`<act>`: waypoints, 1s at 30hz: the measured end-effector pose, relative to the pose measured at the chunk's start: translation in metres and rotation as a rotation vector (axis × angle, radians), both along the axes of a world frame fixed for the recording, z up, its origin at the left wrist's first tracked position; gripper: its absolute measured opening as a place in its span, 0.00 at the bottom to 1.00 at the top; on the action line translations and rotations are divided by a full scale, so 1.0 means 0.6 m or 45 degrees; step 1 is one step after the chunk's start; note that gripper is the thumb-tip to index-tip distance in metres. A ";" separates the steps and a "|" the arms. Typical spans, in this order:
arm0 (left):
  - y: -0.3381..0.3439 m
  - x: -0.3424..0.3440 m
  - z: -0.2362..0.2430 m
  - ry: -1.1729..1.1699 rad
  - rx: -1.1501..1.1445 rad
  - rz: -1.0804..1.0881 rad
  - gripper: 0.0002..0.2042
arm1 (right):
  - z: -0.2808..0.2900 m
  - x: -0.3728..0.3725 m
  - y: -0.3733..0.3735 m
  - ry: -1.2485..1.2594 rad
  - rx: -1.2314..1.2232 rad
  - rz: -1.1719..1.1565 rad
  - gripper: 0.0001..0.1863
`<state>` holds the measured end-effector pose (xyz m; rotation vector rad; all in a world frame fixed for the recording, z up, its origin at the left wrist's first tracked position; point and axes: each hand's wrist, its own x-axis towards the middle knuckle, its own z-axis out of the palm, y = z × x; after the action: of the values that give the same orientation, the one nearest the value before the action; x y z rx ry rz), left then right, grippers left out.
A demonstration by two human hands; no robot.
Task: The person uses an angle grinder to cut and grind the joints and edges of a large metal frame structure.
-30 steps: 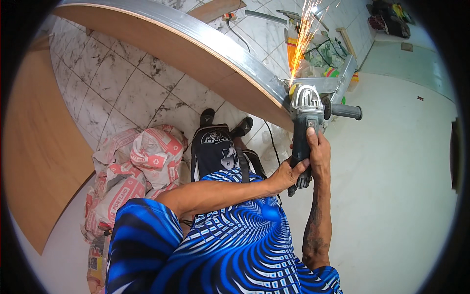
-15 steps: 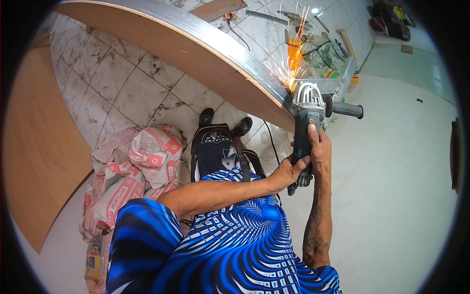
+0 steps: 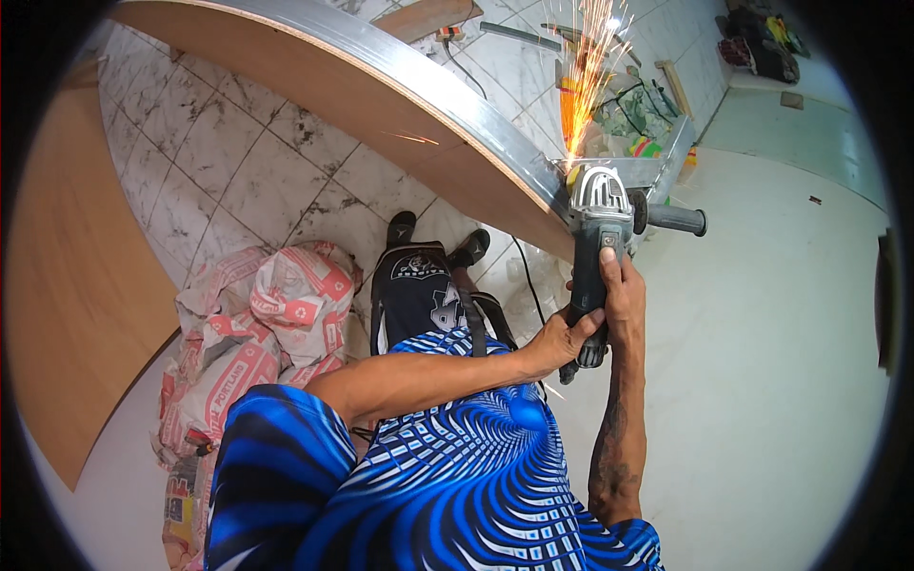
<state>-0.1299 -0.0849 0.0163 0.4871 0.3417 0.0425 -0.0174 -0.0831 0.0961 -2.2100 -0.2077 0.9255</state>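
Observation:
An angle grinder (image 3: 600, 233) is held upright in front of me by both hands. My right hand (image 3: 624, 293) grips its body from the right, thumb lying along the top. Lower down, my left hand (image 3: 560, 344) wraps round the rear of the body. The silver head meets the end of a shiny metal channel (image 3: 409, 76), which runs along the edge of a curved wooden panel (image 3: 381, 157). Orange sparks (image 3: 583, 86) shoot up and away from the contact. A black side handle (image 3: 676, 219) sticks out to the right, ungripped. The disc is mostly hidden.
Red-and-white paper sacks (image 3: 300, 290) lie crumpled left of my feet. A large brown board (image 3: 86, 295) leans at far left. Metal offcuts (image 3: 519, 35) and a wood strip (image 3: 674, 88) lie on the tiled floor beyond. A black cord (image 3: 526, 276) hangs below the grinder.
The spark stream has grown taller and denser, reaching the top of the picture. The grinder and both hands have hardly moved.

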 end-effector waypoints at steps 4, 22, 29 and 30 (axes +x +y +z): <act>-0.001 -0.002 -0.001 0.005 -0.013 -0.013 0.32 | -0.001 0.001 0.003 -0.001 0.015 -0.034 0.33; 0.000 -0.004 0.004 -0.006 -0.037 -0.024 0.33 | -0.007 0.007 -0.008 0.029 0.038 -0.032 0.33; 0.001 -0.001 0.005 -0.013 -0.035 -0.011 0.33 | -0.001 0.003 -0.004 0.016 0.012 -0.027 0.33; 0.001 -0.001 0.005 -0.013 -0.048 -0.024 0.33 | 0.000 0.006 -0.004 0.018 0.015 -0.011 0.33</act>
<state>-0.1305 -0.0844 0.0196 0.4526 0.3277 0.0200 -0.0139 -0.0854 0.0960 -2.1912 -0.1966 0.9329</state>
